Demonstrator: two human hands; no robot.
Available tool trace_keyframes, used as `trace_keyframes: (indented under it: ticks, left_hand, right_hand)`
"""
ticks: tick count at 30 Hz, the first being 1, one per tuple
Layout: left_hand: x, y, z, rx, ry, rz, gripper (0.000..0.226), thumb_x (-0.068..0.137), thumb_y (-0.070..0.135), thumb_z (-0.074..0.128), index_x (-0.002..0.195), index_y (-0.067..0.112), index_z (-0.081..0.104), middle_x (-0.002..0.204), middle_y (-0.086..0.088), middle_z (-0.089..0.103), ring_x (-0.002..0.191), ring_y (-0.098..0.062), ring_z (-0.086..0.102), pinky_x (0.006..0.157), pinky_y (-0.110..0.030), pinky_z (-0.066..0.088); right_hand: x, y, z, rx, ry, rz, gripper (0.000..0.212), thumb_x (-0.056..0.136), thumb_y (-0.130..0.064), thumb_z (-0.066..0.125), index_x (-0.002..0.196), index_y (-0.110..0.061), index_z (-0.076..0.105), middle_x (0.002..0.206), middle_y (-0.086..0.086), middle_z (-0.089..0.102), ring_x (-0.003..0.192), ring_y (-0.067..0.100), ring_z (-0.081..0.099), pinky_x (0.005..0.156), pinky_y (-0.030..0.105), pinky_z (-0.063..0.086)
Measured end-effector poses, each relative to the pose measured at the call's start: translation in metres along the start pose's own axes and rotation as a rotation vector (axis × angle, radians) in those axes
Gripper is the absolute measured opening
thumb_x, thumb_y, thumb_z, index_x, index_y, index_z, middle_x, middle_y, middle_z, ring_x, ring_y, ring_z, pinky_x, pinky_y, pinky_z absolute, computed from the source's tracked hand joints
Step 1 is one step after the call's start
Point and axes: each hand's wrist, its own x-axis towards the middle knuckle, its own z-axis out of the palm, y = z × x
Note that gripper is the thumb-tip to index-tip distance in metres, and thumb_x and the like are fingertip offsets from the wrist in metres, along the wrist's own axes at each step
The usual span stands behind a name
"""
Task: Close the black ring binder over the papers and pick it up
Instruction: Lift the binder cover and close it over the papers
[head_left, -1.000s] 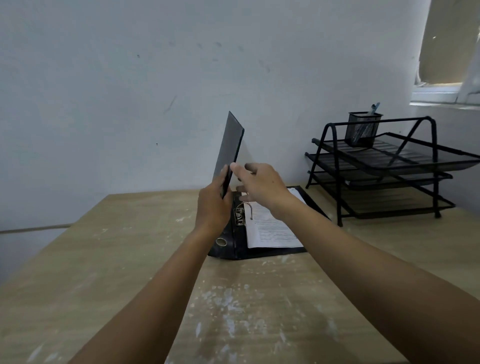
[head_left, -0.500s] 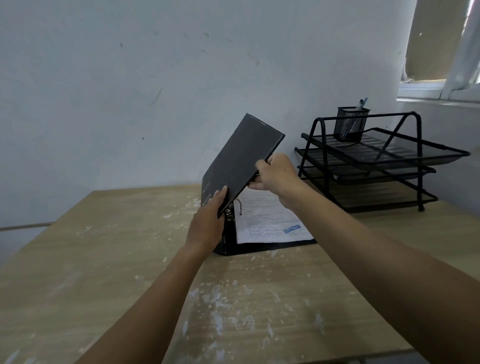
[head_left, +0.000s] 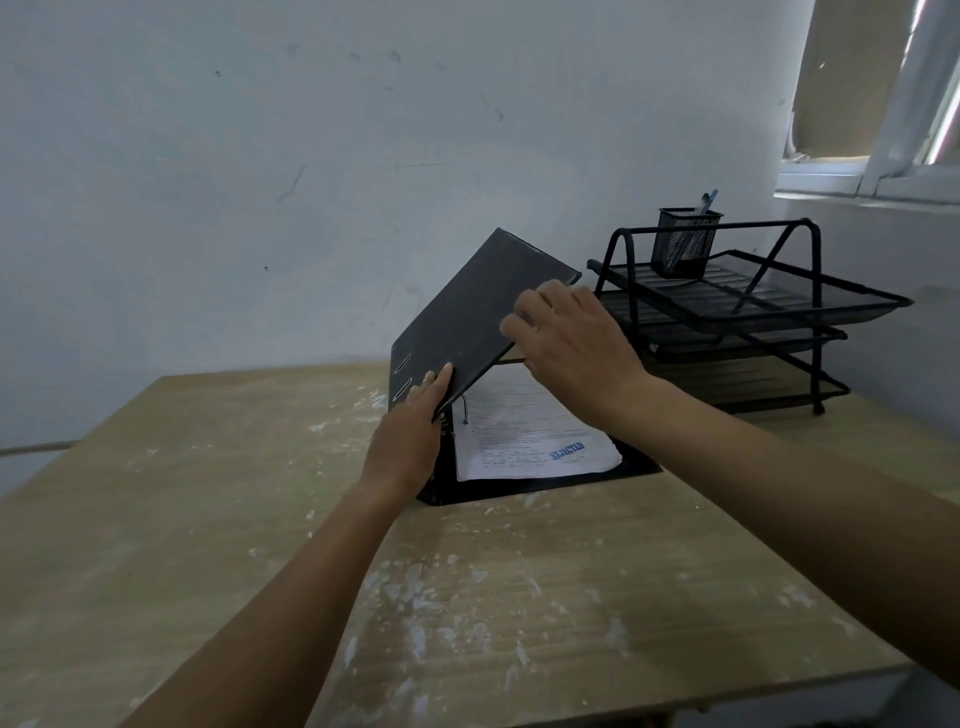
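Note:
The black ring binder (head_left: 467, 317) lies on the wooden table, its front cover slanting half shut over the white papers (head_left: 524, 441), which carry a blue "REJECTED" stamp. My left hand (head_left: 410, 436) grips the cover's near edge close to the spine, thumb on top. My right hand (head_left: 571, 343) holds the cover's free right edge, fingers spread on top and thumb underneath. The metal rings show just under the cover beside my left hand.
A black three-tier wire tray rack (head_left: 753, 322) stands at the back right, close to the binder, with a mesh pen cup (head_left: 685, 241) on its top tier. The table (head_left: 260, 519) is paint-flecked; a wall runs behind it and a window sits upper right.
The cover has swung from nearly upright down to a slant over the papers. My right hand moved from beside the cover to on top of its free edge.

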Motion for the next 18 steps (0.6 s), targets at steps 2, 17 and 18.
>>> trace_keyframes:
  ticks: [2,17,18]
  left_hand:
    - [0.001,0.001,0.001,0.008,0.006,0.006,0.065,0.094,0.001,0.037,0.149,0.033,0.024,0.155,-0.003,0.031,0.137,-0.028,0.038,0.102,-0.045,0.042]
    - [-0.008,-0.025,0.011,0.018,-0.045,0.012,0.067,0.088,-0.009,0.044,0.146,0.024,0.035,0.154,0.002,0.033,0.144,-0.018,0.026,0.111,-0.045,0.034]
    - [-0.009,-0.029,0.012,0.029,-0.053,0.0,0.07,0.087,-0.011,0.043,0.146,0.024,0.034,0.155,0.001,0.031,0.145,-0.019,0.023,0.112,-0.046,0.032]
  right_hand:
    - [0.002,0.005,0.007,-0.034,-0.057,-0.033,0.042,0.087,-0.003,0.048,0.128,-0.014,0.045,0.124,0.008,0.049,0.122,0.03,0.041,0.099,0.041,0.031]
    - [-0.021,0.026,0.062,0.1,-0.276,0.098,0.048,0.098,-0.005,0.04,0.143,-0.018,0.037,0.149,0.01,0.042,0.139,0.034,0.035,0.113,0.044,0.023]
    - [-0.027,0.027,0.065,0.111,-0.285,0.113,0.048,0.098,-0.005,0.039,0.144,-0.018,0.035,0.15,0.009,0.041,0.139,0.034,0.035,0.113,0.044,0.023]
